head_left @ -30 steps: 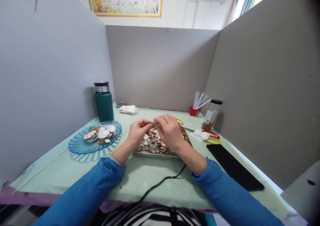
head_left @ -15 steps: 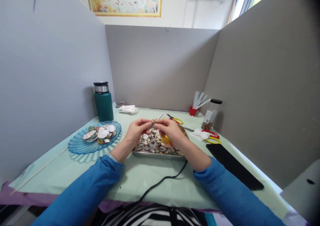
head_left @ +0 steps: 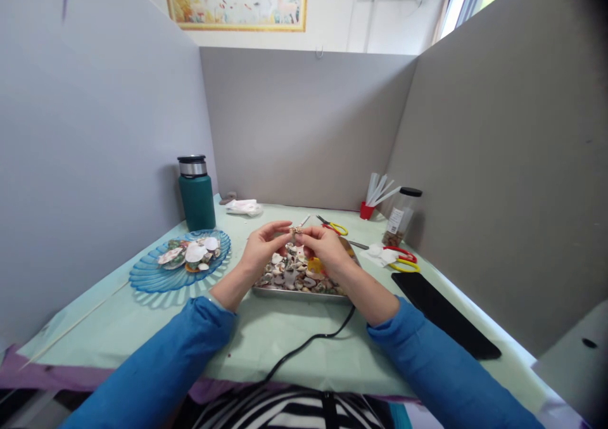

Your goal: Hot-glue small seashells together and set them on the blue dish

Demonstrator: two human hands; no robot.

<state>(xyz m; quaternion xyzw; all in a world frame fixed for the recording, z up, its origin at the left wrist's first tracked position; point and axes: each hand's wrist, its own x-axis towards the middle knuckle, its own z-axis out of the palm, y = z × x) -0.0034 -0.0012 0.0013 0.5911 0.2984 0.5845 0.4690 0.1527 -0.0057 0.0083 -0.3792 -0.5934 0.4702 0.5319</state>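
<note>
A small mottled brown-and-white shell (head_left: 297, 230) is held up over the tray, between the fingertips of both hands. My right hand (head_left: 323, 246) pinches it from the right with thumb and forefinger. From the left, the thumb and forefinger of my left hand (head_left: 263, 246) meet its edge, slightly parted; their exact contact is hard to make out. Below lies a metal tray (head_left: 299, 295) filled with shells and pebbles (head_left: 291, 277). A yellow object (head_left: 315, 265) sits among them, partly hidden by my right hand.
To the left, a blue scalloped plate (head_left: 147, 275) bears several shells, with a green bottle (head_left: 197, 202) behind. Scissors (head_left: 338, 228), more scissors (head_left: 403, 261), a jar (head_left: 401, 218), a red cup of glue sticks (head_left: 366, 211) and a black slab (head_left: 444, 315) lie rightward. A black cable (head_left: 313, 338) runs in front.
The shell has turned and shifted slightly right. My left forefinger has lifted a little from it, and its fingertips sit further apart. My right hand has barely moved.
</note>
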